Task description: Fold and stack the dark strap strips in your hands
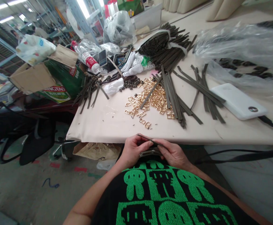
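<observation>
Premises: a workshop, apparently for small-parts assembly. Grounds as follows. A worktable [103, 129] under a pale cover bears a heap of gold-coloured metal buckles [154, 97] near mid-view. Loose dark strips [171, 98] lie at 2 to 3 o'clock, with a tied bundle [158, 47] of strips at 1 o'clock. Tube lights [83, 8] and blue metal framing [78, 25] stand at 11 o'clock. The grey floor [35, 200] at 8 o'clock carries red marking stripes [80, 169].

Strips [175, 101] beside buckles [153, 93] on table [98, 126]
</observation>
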